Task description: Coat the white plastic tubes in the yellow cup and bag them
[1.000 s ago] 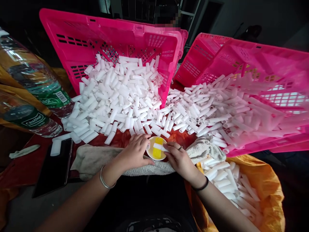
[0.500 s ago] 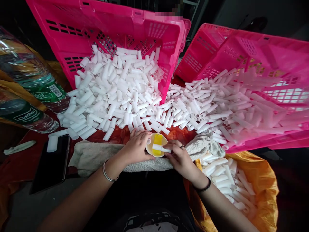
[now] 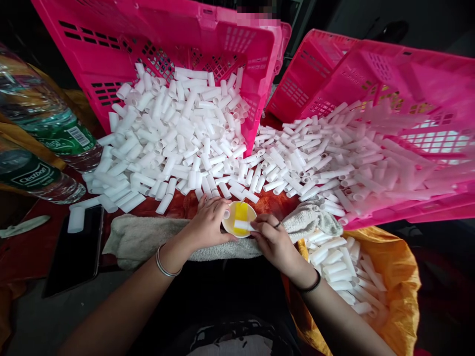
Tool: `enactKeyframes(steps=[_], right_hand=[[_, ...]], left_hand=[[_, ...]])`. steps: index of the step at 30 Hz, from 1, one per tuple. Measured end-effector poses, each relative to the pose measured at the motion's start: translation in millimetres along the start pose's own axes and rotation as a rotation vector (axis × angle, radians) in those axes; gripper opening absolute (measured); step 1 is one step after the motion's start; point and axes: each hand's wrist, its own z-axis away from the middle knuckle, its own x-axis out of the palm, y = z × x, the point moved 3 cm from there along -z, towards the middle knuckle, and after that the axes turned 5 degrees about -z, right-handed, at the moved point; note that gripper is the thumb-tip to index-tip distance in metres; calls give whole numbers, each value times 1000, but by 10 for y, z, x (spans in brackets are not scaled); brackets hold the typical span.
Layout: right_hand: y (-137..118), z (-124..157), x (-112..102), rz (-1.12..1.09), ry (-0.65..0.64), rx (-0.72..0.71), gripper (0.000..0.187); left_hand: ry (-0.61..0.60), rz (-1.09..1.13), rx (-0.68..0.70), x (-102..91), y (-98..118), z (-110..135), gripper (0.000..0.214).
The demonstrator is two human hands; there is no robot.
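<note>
My right hand (image 3: 272, 240) is closed on a short white plastic tube (image 3: 242, 225), held sideways over a small round cream-coloured dish (image 3: 229, 228). A bright yellow strip (image 3: 242, 211) lies across the dish, and the tube's left end overlaps its lower part. My left hand (image 3: 210, 222) curls around the dish's left edge, thumb below. Between its fingers shows the round end of another white tube (image 3: 226, 214); most of that tube is hidden. Under both hands runs a rolled grey towel (image 3: 148, 237) along the table's near edge.
Two pink crates (image 3: 256, 99) (image 3: 322, 54) lie tipped, white tubes (image 3: 170, 133) spilling out. An orange sack (image 3: 404, 277) with more tubes stands at lower right. At left are two water bottles (image 3: 63, 128) (image 3: 33, 170), a dark phone (image 3: 74, 252) and a pale strip (image 3: 25, 227).
The tube in my right hand shows less of its length now, the fingers covering more of its right end. My left hand stays by the dish. The whole view has shifted slightly.
</note>
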Motion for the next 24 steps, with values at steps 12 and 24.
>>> enactKeyframes(steps=[12, 24], right_hand=[[-6, 44, -52, -37, 134, -105, 10], [-391, -257, -328, -463, 138, 256, 20]], left_hand=[[-33, -116, 53, -109, 17, -4, 74], [110, -193, 181, -569, 410, -3, 24]])
